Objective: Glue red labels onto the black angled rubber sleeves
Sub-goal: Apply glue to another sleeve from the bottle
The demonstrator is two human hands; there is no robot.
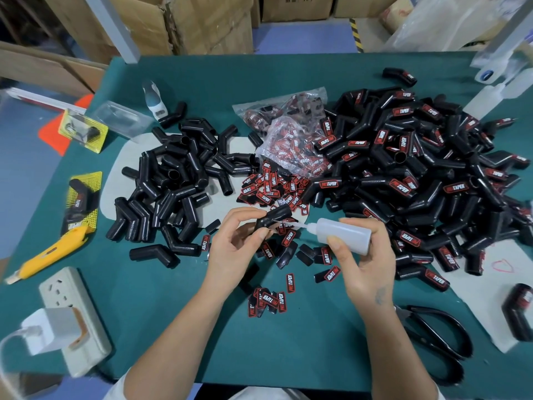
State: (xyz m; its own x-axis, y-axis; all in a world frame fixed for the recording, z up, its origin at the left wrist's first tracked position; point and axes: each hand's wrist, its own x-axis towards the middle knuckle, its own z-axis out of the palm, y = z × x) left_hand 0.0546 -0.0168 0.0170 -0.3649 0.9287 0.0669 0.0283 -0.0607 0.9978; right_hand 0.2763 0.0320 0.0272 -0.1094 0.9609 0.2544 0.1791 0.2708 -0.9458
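Note:
My left hand [233, 241] pinches a black angled rubber sleeve [274, 219] just above the green table. My right hand [363, 255] grips a translucent glue bottle [343, 235], whose thin nozzle touches the sleeve. A heap of plain black sleeves [173, 183] lies at the left. A larger heap of sleeves with red labels [418, 180] fills the right. Loose red labels [271, 189] are scattered in the middle, and more red labels [269, 301] lie between my forearms.
Clear bags of labels [291, 131] sit at centre back. A yellow utility knife [49, 252] and a power strip with a charger [69, 321] lie at the left. Black scissors [438, 336] lie at the right front. More squeeze bottles [490, 96] stand far right. Cardboard boxes line the back.

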